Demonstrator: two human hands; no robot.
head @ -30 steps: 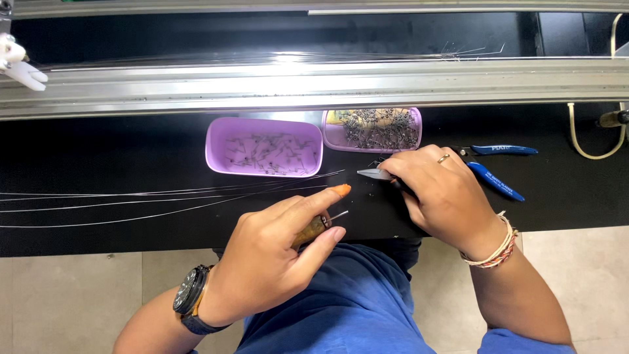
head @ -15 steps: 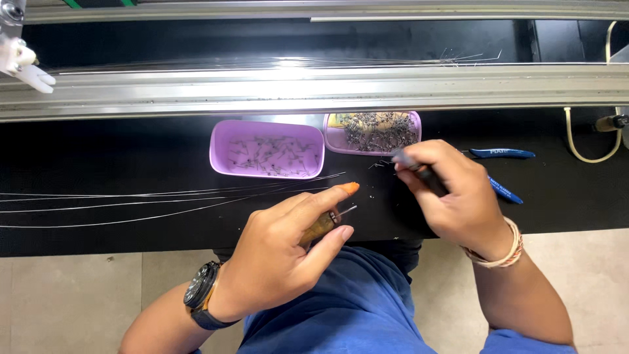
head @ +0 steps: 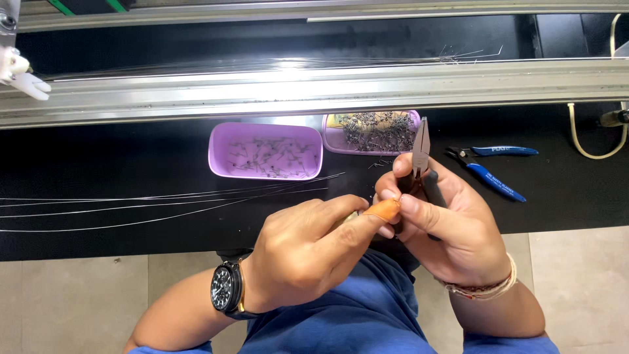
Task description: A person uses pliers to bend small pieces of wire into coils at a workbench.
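Gripping upright pliers (head: 420,155), the right hand (head: 445,223) meets the pinched left hand (head: 308,252); both purple tubs (head: 265,150) hold small metal pins (head: 377,130).

Small piece pinched by left hand (head: 298,252) hidden behind orange fingertip cover (head: 383,210); pliers (head: 419,167) handles buried in right hand (head: 452,223); contents of purple trays (head: 265,149) too small to identify; both forearms cut off by lower edge.

A workshop bench: pliers (head: 420,152), wires (head: 131,203) (thin steel), parts trays (head: 265,151).
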